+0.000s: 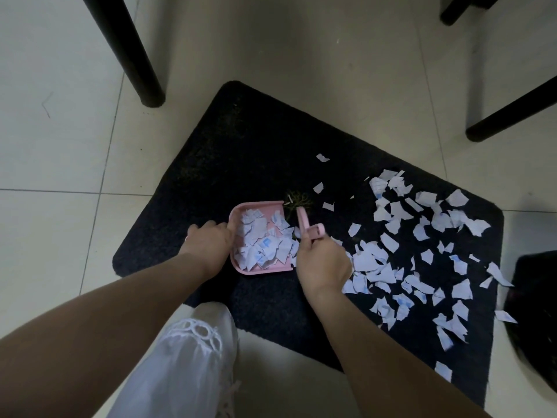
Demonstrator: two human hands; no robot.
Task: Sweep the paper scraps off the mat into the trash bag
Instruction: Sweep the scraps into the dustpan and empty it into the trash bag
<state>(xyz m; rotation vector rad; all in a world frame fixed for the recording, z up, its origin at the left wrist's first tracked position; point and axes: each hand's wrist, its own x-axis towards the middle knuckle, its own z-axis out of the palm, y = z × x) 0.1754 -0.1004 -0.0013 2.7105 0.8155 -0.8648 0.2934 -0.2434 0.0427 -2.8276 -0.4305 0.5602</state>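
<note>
- The left hand (208, 245), just left of the frame's middle, gripped the rear edge of a pink dustpan (241, 211), fingers curled over its rim, holding it flat on the dark mat (256, 140).
- The pan's open mouth faced the right of the frame, and it was already well loaded with torn paper.
- The right hand (324, 263), just right of the pan, was clenched round the handle of a small pink brush (304, 224); the brush stood right at the pan's mouth, its long axis running up the frame, roughly parallel to the pan's lip.
- Its bristles could not be made out clearly, though a darker tuft showed just above the pan's upper right corner.
- Most of the paper scraps (422, 251) lay loose on the right half of the mat, spread from the right hand out to the mat's right edge, with a few strays higher up toward the middle.
- So the unswept paper lay to the right of the brush, away from the pan, and the right hand was much the nearer; the next stroke would probably need to reach out rightward and draw back left toward the pan's mouth.
- A dark shape at the right edge of the frame, likely the trash bag (533, 297), sat just beyond the mat, with a couple of scraps at its edge.
- Black furniture legs (129, 49) stood on the tiled floor in the upper corners, well apart from the work.
</note>
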